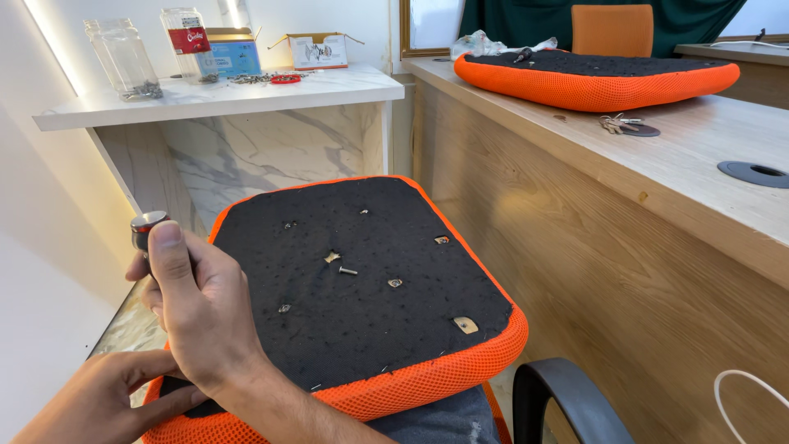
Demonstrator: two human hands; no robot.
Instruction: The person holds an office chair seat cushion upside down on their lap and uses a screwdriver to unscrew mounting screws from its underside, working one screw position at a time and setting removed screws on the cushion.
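An orange mesh seat cushion [460,366] lies upside down in front of me, its black fabric underside [353,312] facing up. The underside has several small mounting holes, and a loose screw [348,270] rests near its middle. My right hand [197,316] hovers over the cushion's left edge, closed around a dark tool with a round silver end [148,224] under my thumb. The tool's lower part is hidden by my fingers. My left hand [103,399] grips the cushion's near left corner.
A wooden desk [657,214] at right carries a second orange cushion [596,78], keys [620,125] and a black cable grommet [756,173]. A white marble shelf [246,90] behind holds glass jars, small boxes and loose screws. A black armrest [567,395] curves at bottom right.
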